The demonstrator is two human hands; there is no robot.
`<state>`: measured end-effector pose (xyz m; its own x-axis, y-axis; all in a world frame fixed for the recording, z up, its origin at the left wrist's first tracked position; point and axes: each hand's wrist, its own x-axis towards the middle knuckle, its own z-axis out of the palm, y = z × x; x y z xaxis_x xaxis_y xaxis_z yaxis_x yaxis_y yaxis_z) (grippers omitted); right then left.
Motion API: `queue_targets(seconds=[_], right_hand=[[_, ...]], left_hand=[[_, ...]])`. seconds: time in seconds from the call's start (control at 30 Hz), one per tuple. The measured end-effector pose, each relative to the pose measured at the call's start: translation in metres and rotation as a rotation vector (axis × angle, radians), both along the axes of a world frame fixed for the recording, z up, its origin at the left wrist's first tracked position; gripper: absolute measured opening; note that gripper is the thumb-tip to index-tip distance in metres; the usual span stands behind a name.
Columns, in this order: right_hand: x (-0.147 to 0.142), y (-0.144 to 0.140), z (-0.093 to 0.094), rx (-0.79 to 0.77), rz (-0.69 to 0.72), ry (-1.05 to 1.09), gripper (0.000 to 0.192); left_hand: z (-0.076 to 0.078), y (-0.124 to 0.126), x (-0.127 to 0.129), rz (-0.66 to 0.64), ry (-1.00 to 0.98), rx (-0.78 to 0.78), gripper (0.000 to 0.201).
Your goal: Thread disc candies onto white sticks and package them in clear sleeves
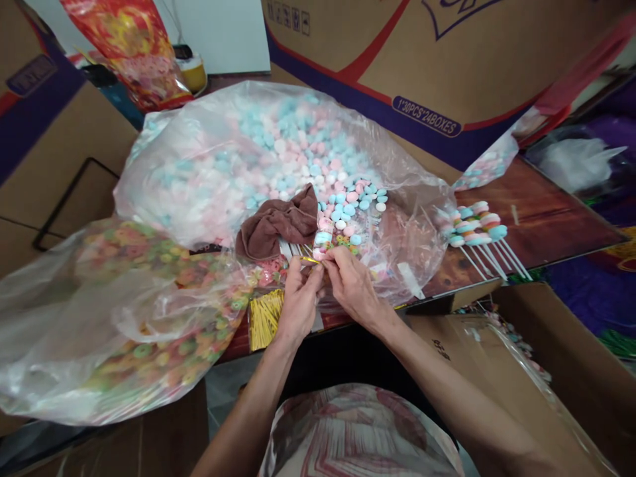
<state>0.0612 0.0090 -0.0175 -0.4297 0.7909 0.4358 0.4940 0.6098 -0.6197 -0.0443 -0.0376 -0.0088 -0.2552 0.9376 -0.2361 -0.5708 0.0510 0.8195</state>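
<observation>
Mostly, the work looks partly done. A small bunch of candy pops (477,226) is laid near the right end of the table (556,212), with the white sticks pointed at the front edge, and these seem to be finished. More candies (527,344) can be seen in a box below that edge, but how they are put together cannot be made out. One candy stack (322,237) is held up near the middle of the front edge, and it does not look finished yet. A lot seems to be left, since a big heap of loose pink, blue and white candies (303,152) is kept in a clear bag at the back of the table, and ring candies (163,351) are held in another bag, hung over the left part of the front edge. Spare ties (265,318) are set at the front edge, beside the left hand (299,291). A yellow tie (309,260) is pinched between thumb and finger of that hand. The bottom of the stack seems to be pinched by the right hand (354,285); whether the tie is gripped there too cannot be told. Both hands are brought together, tips nearly touching. The left arm is stretched up and forward, and the right arm is slanted in from the lower right.
</observation>
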Motion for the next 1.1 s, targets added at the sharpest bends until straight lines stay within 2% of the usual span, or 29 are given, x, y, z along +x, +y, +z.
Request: queue_targets(seconds=[0.1,0.23,0.3,0.4,0.5,0.63,0.77,0.83,0.93,1.03,1.1], right_hand=[[-0.001,-0.001,0.0,0.027,0.007,-0.019,0.019],[0.001,-0.006,0.001,-0.013,0.029,0.078,0.016],[0.004,-0.008,-0.001,-0.099,0.018,0.146,0.012],[0.008,-0.011,-0.004,-0.317,-0.003,0.268,0.006],[0.011,-0.012,-0.005,-0.489,0.003,0.405,0.007],[0.011,-0.013,0.001,-0.553,0.021,0.505,0.013],[0.017,-0.012,0.011,-0.65,0.103,0.639,0.019],[0.022,-0.011,0.017,-0.659,0.15,0.651,0.024],[0.033,-0.007,0.024,-0.619,0.227,0.555,0.028],[0.039,-0.006,0.025,-0.504,0.244,0.393,0.023],[0.038,-0.008,0.023,-0.374,0.177,0.286,0.019]], left_hand=[[-0.003,0.001,0.001,0.037,-0.025,0.013,0.045],[-0.003,0.003,0.002,0.081,-0.056,0.022,0.045],[-0.002,0.003,0.002,0.088,-0.062,0.006,0.043],[0.0,0.003,0.004,0.105,-0.094,-0.001,0.042],[0.001,0.003,0.004,0.097,-0.151,0.005,0.039],[0.007,0.002,0.0,-0.014,-0.316,-0.051,0.028],[0.018,-0.003,-0.009,-0.19,-0.565,-0.242,0.026],[0.023,-0.007,-0.012,-0.252,-0.631,-0.314,0.03],[0.026,-0.011,-0.015,-0.346,-0.63,-0.341,0.027],[0.024,-0.011,-0.01,-0.442,-0.484,-0.318,0.024],[0.02,-0.01,-0.003,-0.387,-0.297,-0.256,0.029]])
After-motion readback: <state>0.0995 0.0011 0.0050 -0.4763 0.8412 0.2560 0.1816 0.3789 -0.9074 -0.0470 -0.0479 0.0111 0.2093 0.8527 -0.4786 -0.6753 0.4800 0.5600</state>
